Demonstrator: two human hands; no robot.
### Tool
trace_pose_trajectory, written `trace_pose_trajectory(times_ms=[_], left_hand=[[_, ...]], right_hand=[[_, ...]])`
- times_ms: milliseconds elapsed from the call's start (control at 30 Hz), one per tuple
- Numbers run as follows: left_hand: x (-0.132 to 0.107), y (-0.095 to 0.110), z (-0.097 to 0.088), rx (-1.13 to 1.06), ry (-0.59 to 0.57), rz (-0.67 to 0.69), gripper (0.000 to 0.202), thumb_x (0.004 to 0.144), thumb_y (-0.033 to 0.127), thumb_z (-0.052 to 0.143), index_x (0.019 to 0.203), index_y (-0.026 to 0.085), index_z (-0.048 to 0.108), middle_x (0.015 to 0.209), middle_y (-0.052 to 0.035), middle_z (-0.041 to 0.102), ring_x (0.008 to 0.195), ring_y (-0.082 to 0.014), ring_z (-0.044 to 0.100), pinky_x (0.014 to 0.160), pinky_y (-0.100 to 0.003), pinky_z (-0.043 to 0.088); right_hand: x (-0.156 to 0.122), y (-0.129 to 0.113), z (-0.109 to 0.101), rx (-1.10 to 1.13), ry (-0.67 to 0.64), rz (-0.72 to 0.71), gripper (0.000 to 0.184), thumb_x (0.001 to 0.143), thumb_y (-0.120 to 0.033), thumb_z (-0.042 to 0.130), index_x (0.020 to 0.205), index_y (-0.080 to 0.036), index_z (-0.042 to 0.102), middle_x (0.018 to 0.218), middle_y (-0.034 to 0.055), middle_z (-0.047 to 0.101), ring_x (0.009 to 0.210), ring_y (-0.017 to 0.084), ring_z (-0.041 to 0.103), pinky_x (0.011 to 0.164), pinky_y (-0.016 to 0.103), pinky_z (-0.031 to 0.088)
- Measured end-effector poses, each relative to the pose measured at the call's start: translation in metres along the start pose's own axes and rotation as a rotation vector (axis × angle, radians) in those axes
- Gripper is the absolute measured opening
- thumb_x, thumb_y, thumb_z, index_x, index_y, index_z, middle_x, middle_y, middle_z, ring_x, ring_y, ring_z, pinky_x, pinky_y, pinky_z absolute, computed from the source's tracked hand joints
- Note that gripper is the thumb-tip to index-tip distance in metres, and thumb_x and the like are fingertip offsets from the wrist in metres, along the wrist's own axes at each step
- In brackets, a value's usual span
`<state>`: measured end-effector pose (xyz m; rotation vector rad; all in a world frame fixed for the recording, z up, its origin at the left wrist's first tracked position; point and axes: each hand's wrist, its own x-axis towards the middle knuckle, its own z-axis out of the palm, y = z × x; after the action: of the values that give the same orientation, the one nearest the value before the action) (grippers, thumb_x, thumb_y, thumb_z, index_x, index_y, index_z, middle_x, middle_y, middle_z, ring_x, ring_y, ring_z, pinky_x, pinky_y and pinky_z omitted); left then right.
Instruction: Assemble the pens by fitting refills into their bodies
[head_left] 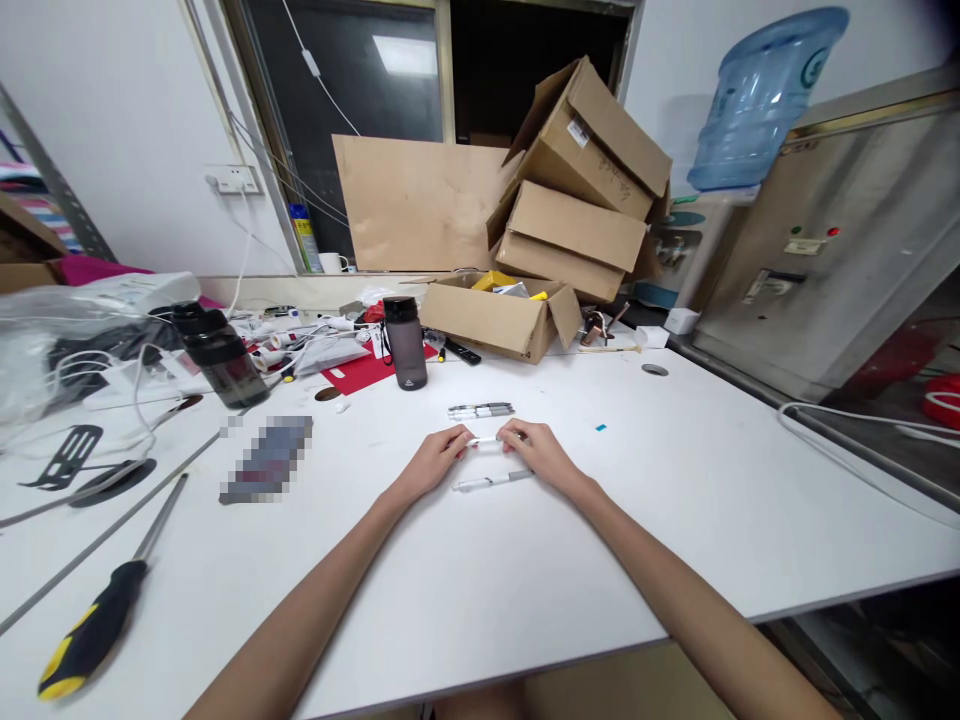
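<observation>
My left hand (436, 460) and my right hand (534, 450) meet over the middle of the white table (675, 500), both pinched on the ends of one slim white pen (485, 440) held level between them. A second pen (491, 481), white with a grey half, lies on the table just below my hands. Beyond my fingers lie two more pens (481, 410), side by side.
A dark bottle (406, 343) stands beyond the pens, and a larger dark one (219, 353) at the left. A yellow-handled screwdriver (105, 610) lies near left. Cardboard boxes (570, 200) pile at the back. A water dispenser (757, 100) stands right. Cables and clutter fill the far left.
</observation>
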<state>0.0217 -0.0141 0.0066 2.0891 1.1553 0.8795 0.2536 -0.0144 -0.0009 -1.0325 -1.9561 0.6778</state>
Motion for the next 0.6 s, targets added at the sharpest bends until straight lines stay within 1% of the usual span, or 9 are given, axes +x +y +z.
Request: trace_pose_trajectory(times_ms=[67, 100, 167, 233, 333, 433, 500, 533, 600], left_hand=[[-0.0001, -0.0001, 0.0001, -0.001, 0.001, -0.004, 0.044, 0.1, 0.053, 0.035, 0.072, 0.021, 0.048, 0.068, 0.002, 0.048, 0.07, -0.018, 0.045, 0.071, -0.028, 0.039], [-0.0002, 0.0, 0.0001, -0.004, 0.004, -0.001, 0.044, 0.1, 0.053, 0.034, 0.072, 0.021, 0.048, 0.069, 0.0021, 0.048, 0.07, -0.0178, 0.045, 0.07, -0.028, 0.039], [-0.0003, 0.0, 0.0001, -0.013, 0.011, 0.006, 0.044, 0.101, 0.052, 0.035, 0.071, 0.021, 0.047, 0.069, 0.0023, 0.049, 0.069, -0.0175, 0.046, 0.07, -0.027, 0.038], [-0.0004, -0.0001, -0.0001, -0.022, 0.007, 0.011, 0.044, 0.101, 0.051, 0.036, 0.071, 0.021, 0.048, 0.069, 0.0026, 0.05, 0.069, -0.0173, 0.046, 0.07, -0.027, 0.038], [-0.0002, -0.0004, -0.0004, -0.04, -0.014, 0.013, 0.043, 0.101, 0.049, 0.037, 0.072, 0.021, 0.051, 0.069, 0.0029, 0.05, 0.069, -0.0172, 0.047, 0.072, -0.027, 0.038], [0.0005, -0.0007, -0.001, -0.058, -0.016, 0.016, 0.044, 0.101, 0.05, 0.038, 0.071, 0.021, 0.05, 0.069, 0.0028, 0.05, 0.07, -0.0171, 0.047, 0.072, -0.027, 0.038], [0.0011, -0.0011, -0.0016, -0.064, -0.017, 0.019, 0.045, 0.101, 0.051, 0.037, 0.07, 0.021, 0.05, 0.069, 0.0027, 0.051, 0.07, -0.0171, 0.047, 0.073, -0.027, 0.039], [0.0015, -0.0016, -0.002, -0.065, -0.019, 0.02, 0.045, 0.101, 0.052, 0.037, 0.07, 0.021, 0.05, 0.069, 0.0026, 0.051, 0.069, -0.0171, 0.047, 0.072, -0.027, 0.039], [0.0021, -0.0027, -0.0027, -0.064, -0.027, 0.016, 0.046, 0.101, 0.053, 0.037, 0.07, 0.021, 0.051, 0.069, 0.0024, 0.051, 0.069, -0.0172, 0.048, 0.072, -0.027, 0.039]], right_hand=[[0.0011, 0.0001, 0.0011, 0.06, 0.027, -0.033, 0.016, 0.093, -0.032, 0.058, 0.092, -0.021, 0.07, 0.093, 0.0025, 0.073, 0.091, 0.02, 0.066, 0.088, 0.032, 0.047], [0.0013, -0.0001, 0.0012, 0.081, 0.044, -0.047, 0.015, 0.089, -0.031, 0.063, 0.098, -0.021, 0.07, 0.101, 0.0033, 0.073, 0.097, 0.021, 0.066, 0.092, 0.033, 0.047], [0.0011, -0.0003, 0.0006, 0.107, 0.074, -0.034, 0.023, 0.085, -0.031, 0.067, 0.106, -0.022, 0.07, 0.11, 0.0044, 0.072, 0.105, 0.021, 0.065, 0.097, 0.035, 0.047], [0.0005, 0.0006, -0.0009, 0.124, 0.074, 0.024, 0.023, 0.089, -0.034, 0.064, 0.107, -0.022, 0.07, 0.105, 0.0046, 0.073, 0.101, 0.021, 0.066, 0.093, 0.034, 0.048], [0.0001, 0.0037, -0.0045, 0.139, 0.041, 0.055, 0.022, 0.094, -0.036, 0.056, 0.096, -0.021, 0.072, 0.092, 0.0038, 0.074, 0.09, 0.02, 0.068, 0.086, 0.033, 0.05], [0.0005, 0.0061, -0.0065, 0.134, 0.059, -0.007, 0.016, 0.087, -0.032, 0.066, 0.097, -0.021, 0.072, 0.101, 0.004, 0.074, 0.099, 0.021, 0.067, 0.093, 0.033, 0.048], [0.0006, 0.006, -0.006, 0.146, 0.077, -0.009, 0.02, 0.085, -0.032, 0.069, 0.101, -0.021, 0.072, 0.108, 0.0047, 0.073, 0.103, 0.02, 0.066, 0.095, 0.033, 0.047], [0.0005, 0.0055, -0.0056, 0.156, 0.076, 0.009, 0.021, 0.086, -0.034, 0.068, 0.102, -0.021, 0.072, 0.108, 0.005, 0.073, 0.101, 0.02, 0.067, 0.093, 0.032, 0.048], [0.0003, 0.004, -0.0054, 0.175, 0.054, 0.062, 0.022, 0.091, -0.037, 0.062, 0.099, -0.02, 0.073, 0.101, 0.0052, 0.074, 0.091, 0.019, 0.068, 0.085, 0.031, 0.05]])
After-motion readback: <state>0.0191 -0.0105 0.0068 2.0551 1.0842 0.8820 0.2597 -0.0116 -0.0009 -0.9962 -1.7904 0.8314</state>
